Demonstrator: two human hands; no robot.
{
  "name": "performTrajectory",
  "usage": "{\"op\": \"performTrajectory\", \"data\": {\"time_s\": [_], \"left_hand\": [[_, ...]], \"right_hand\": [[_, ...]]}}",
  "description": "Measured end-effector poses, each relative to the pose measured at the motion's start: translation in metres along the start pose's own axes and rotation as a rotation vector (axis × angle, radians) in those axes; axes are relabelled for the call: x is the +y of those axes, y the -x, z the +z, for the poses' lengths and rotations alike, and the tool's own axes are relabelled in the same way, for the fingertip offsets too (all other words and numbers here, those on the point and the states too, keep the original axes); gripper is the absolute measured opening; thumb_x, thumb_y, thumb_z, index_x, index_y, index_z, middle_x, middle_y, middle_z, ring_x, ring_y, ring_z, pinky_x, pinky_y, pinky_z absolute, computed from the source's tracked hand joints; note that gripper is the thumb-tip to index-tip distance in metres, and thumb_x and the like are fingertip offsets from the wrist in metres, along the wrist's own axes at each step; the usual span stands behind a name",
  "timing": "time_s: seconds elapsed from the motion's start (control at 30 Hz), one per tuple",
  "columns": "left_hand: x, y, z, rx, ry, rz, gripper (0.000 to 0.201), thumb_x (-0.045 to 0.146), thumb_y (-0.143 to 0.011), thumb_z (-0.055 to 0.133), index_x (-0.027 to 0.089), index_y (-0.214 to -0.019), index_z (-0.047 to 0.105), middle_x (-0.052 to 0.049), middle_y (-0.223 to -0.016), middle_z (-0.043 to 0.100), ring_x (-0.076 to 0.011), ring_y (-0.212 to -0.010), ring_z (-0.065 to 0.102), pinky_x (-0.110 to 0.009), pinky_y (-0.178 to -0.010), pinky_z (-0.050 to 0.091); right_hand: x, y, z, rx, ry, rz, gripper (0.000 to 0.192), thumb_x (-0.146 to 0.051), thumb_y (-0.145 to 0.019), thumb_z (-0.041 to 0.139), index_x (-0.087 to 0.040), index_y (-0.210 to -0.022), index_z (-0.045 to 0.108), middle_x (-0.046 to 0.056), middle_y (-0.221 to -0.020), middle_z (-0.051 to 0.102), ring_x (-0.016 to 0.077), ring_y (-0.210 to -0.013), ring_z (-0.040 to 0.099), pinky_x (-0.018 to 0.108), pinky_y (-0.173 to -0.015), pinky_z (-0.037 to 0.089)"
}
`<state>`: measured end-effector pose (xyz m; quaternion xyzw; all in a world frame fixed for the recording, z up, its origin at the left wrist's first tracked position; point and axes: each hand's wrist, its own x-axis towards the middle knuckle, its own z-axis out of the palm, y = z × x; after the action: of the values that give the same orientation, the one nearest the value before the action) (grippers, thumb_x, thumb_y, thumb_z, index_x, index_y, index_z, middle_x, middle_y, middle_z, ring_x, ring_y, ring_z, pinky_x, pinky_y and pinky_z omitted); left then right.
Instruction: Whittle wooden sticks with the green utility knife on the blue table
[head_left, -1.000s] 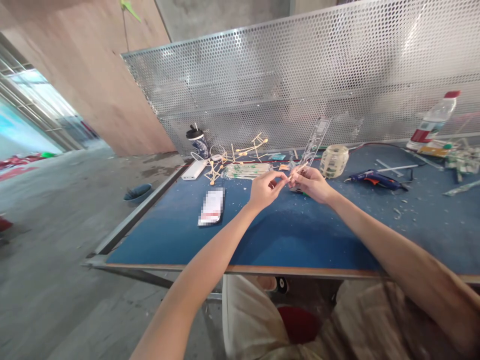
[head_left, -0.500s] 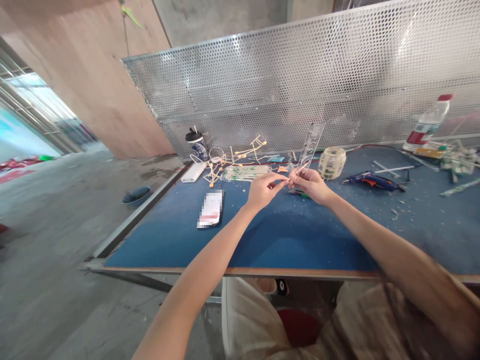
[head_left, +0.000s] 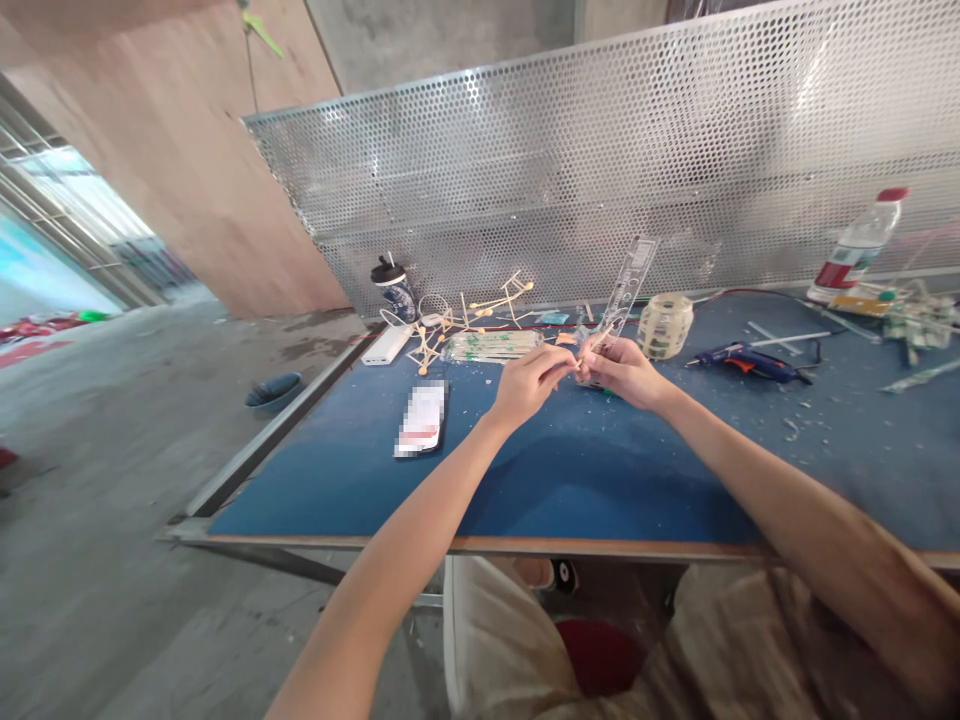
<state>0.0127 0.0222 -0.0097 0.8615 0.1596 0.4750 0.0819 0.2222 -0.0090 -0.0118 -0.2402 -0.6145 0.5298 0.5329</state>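
My left hand is closed in a pinch, its fingertips meeting those of my right hand above the table. Between them is a thin pale stick, its upper end poking out over my right hand. The fingers of that hand are also closed on the stick. A clear plastic strip with printed marks rises from behind the right hand; its lower end is hidden, so I cannot tell how it is held. Past my left hand lies a clear packet of sticks. Under the right hand a small green object is mostly covered.
Stick frames with yellowish joints stand at the back left, near a white power bank and a lidded cup. A phone lies at left. Rightward are a tape roll, a blue glue gun and a bottle.
The clear strip has shifted slightly right and leans more. My left fingers have curled in a little at the stick's end, while both hands stay in nearly the same place.
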Motion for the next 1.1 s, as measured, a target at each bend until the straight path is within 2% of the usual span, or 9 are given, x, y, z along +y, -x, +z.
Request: {"op": "performTrajectory", "data": {"time_s": [0.2, 0.37, 0.43, 0.6, 0.83, 0.97, 1.1], "left_hand": [[0.009, 0.0, -0.004, 0.015, -0.009, 0.075, 0.013, 0.029, -0.104, 0.053, 0.024, -0.105, 0.065, -0.003, -0.107, 0.071, -0.0056, -0.064, 0.063, -0.023, -0.067, 0.057], [0.009, 0.0, 0.0, 0.055, 0.039, 0.068, 0.005, 0.026, -0.1, 0.061, 0.023, -0.103, 0.064, 0.0, -0.099, 0.07, -0.0039, -0.058, 0.06, -0.021, -0.061, 0.053], [0.009, 0.0, 0.001, 0.077, 0.031, 0.064, 0.008, 0.027, -0.098, 0.065, 0.025, -0.106, 0.064, 0.002, -0.096, 0.071, -0.0038, -0.056, 0.059, -0.021, -0.059, 0.052], [0.009, 0.0, -0.001, 0.062, 0.014, 0.117, 0.01, 0.027, -0.101, 0.059, 0.027, -0.108, 0.066, 0.0, -0.107, 0.072, -0.0047, -0.059, 0.06, -0.023, -0.064, 0.055], [0.007, 0.0, 0.002, 0.073, -0.019, 0.144, 0.009, 0.024, -0.099, 0.062, 0.026, -0.107, 0.064, 0.0, -0.106, 0.072, -0.004, -0.06, 0.06, -0.021, -0.063, 0.055], [0.008, -0.002, 0.003, 0.148, -0.09, 0.197, 0.015, 0.025, -0.096, 0.068, 0.026, -0.109, 0.063, -0.002, -0.106, 0.073, -0.0091, -0.082, 0.071, -0.023, -0.073, 0.059], [0.009, -0.005, 0.0, 0.149, -0.184, 0.255, 0.018, 0.022, -0.096, 0.067, 0.027, -0.113, 0.062, -0.001, -0.107, 0.075, -0.0115, -0.099, 0.073, -0.027, -0.084, 0.06]], "right_hand": [[-0.009, 0.002, 0.003, -0.083, -0.062, -0.008, 0.02, -0.041, -0.086, 0.078, -0.024, -0.093, 0.068, -0.001, -0.08, 0.063, 0.0146, -0.077, 0.059, 0.032, -0.076, 0.05], [-0.013, 0.003, 0.0, -0.12, -0.061, 0.008, 0.021, -0.041, -0.085, 0.078, -0.024, -0.092, 0.068, -0.001, -0.08, 0.062, 0.0151, -0.077, 0.059, 0.033, -0.076, 0.05], [-0.014, 0.003, -0.001, -0.134, -0.058, 0.014, 0.02, -0.04, -0.086, 0.077, -0.023, -0.091, 0.068, -0.001, -0.08, 0.061, 0.0151, -0.078, 0.058, 0.033, -0.077, 0.049], [-0.013, 0.003, 0.0, -0.143, -0.068, 0.007, 0.019, -0.04, -0.087, 0.076, -0.023, -0.09, 0.067, 0.0, -0.082, 0.059, 0.0152, -0.079, 0.057, 0.033, -0.077, 0.049], [-0.011, 0.003, -0.001, -0.15, -0.082, 0.026, 0.021, -0.04, -0.088, 0.075, -0.021, -0.09, 0.067, 0.001, -0.082, 0.059, 0.0155, -0.078, 0.056, 0.035, -0.079, 0.049], [-0.008, 0.002, -0.002, -0.119, -0.081, 0.039, 0.023, -0.041, -0.086, 0.077, -0.023, -0.094, 0.066, 0.0, -0.081, 0.06, 0.0163, -0.078, 0.057, 0.035, -0.078, 0.049], [-0.006, 0.002, -0.002, -0.089, -0.072, 0.043, 0.024, -0.042, -0.086, 0.077, -0.023, -0.095, 0.066, 0.0, -0.078, 0.061, 0.0161, -0.077, 0.057, 0.034, -0.078, 0.049]]}}
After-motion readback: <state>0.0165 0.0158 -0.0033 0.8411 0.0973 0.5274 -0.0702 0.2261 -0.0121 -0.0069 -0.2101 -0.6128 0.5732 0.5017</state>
